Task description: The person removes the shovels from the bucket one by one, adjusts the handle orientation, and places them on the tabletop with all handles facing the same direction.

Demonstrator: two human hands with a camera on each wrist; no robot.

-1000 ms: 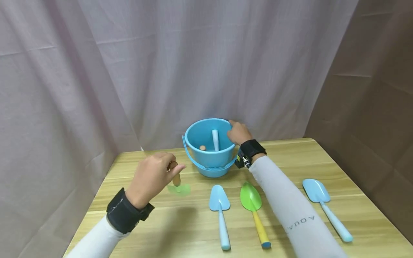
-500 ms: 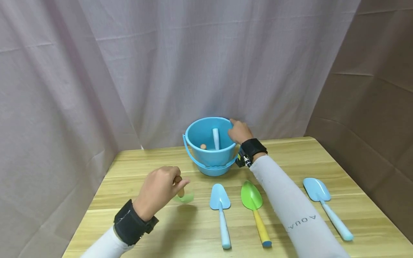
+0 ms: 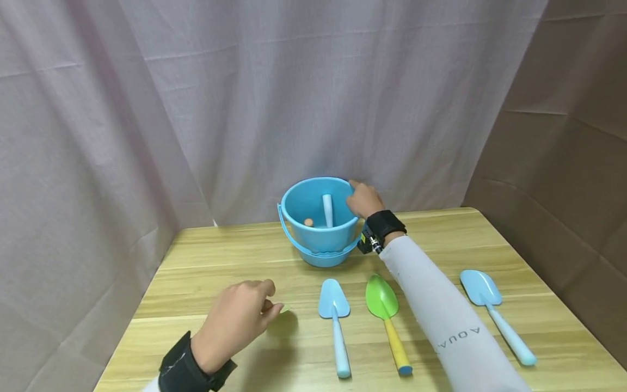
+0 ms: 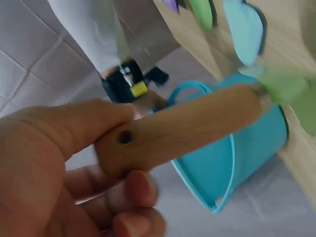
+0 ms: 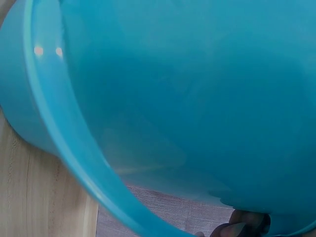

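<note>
Light blue trowel (image 3: 334,321) flat on wooden table (image 3: 490,239), just right of the low grip. Green trowel (image 3: 387,318), yellow handle, next right again. Second blue trowel (image 3: 495,313) well right, beyond the sleeve (image 3: 441,321). Pale curtain (image 3: 294,92) behind; brown cloth (image 3: 578,136) at right.

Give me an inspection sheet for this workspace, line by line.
Surface: wooden table, set into a corner.
Job's things: green trowel with a wooden handle, gripped in the left hand, blade low over the table; blue bucket, upright, handle down, two tool handles inside.
Clutter: blue trowel, green-and-yellow trowel and a second blue trowel, all lying flat.
Hands: left grips the wooden handle; right hand holds the bucket rim.
Cables: nothing seen.
Surroundings: pinkish curtain behind, brown curtain to the right.
</note>
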